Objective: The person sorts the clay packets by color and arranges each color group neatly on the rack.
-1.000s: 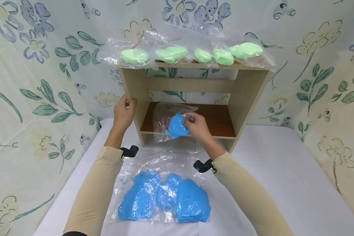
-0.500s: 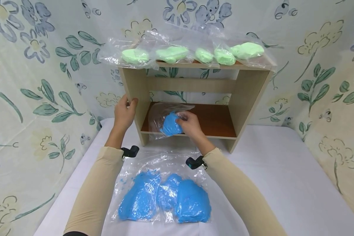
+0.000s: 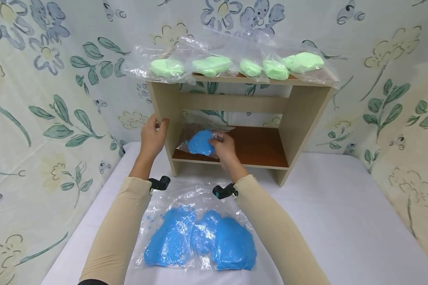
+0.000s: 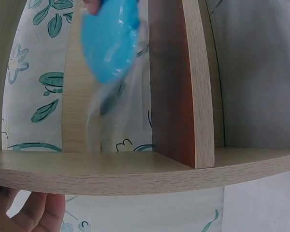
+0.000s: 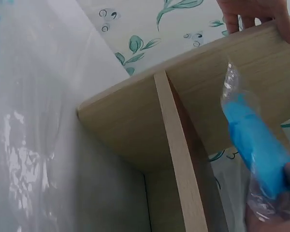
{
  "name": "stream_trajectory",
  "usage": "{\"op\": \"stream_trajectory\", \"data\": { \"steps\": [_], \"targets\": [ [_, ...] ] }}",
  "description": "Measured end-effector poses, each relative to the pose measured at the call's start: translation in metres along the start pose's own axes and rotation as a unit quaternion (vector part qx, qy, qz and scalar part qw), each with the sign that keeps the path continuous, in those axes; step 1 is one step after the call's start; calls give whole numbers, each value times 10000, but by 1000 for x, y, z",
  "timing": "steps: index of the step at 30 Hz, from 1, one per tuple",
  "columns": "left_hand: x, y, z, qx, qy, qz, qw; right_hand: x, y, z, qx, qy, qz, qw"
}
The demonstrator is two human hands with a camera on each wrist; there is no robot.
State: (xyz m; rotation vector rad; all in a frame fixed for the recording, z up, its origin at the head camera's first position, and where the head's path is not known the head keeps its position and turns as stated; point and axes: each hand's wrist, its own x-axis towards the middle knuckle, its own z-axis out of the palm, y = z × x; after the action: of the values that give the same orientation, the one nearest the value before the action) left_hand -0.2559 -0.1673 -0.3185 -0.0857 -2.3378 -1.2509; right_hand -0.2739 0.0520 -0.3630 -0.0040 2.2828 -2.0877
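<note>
A small wooden shelf unit (image 3: 303, 114) stands on the table, and my left hand (image 3: 153, 136) grips the front edge of its left side panel. Fingers of that hand (image 4: 41, 210) wrap the panel's outside in the left wrist view. My right hand (image 3: 225, 150) pinches a clear plastic bag of blue, soft-looking stuff (image 3: 200, 142) by its right side, thumb in front. The bag is inside the unit, at the left over the brown lower board (image 3: 258, 146). In the right wrist view the blue bag (image 5: 256, 145) is tilted and apart from the side panel.
On the unit's top lie several clear bags with light green lumps (image 3: 212, 65). Larger bags of blue stuff (image 3: 233, 243) lie on the white-covered table (image 3: 342, 221) in front. Floral cloth (image 3: 388, 47) hangs behind and at both sides.
My right hand has carried the blue bag leftward and deeper into the shelf unit. My left hand keeps its grip on the side panel.
</note>
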Motion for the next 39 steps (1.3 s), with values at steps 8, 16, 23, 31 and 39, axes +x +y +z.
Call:
{"op": "stream_trajectory", "data": {
  "steps": [8, 16, 23, 31, 39],
  "targets": [
    [1, 1, -1, 44, 61, 44, 10000, -2, 2, 6, -3143, 721, -778, 9434],
    [1, -3, 0, -15, 320, 149, 9994, -18, 13, 28, -5143, -631, -2655, 8131],
    [0, -4, 4, 16, 192, 62, 9998, -14, 32, 35, -5819, -1286, -2261, 7705],
    [1, -4, 3, 12, 331, 44, 9994, -4, 32, 46, -5813, -938, -2510, 7683],
    [0, -2, 4, -103, 239, 36, 9997, -5, 42, 51, -5341, 31, -2957, 7920]
  ]
}}
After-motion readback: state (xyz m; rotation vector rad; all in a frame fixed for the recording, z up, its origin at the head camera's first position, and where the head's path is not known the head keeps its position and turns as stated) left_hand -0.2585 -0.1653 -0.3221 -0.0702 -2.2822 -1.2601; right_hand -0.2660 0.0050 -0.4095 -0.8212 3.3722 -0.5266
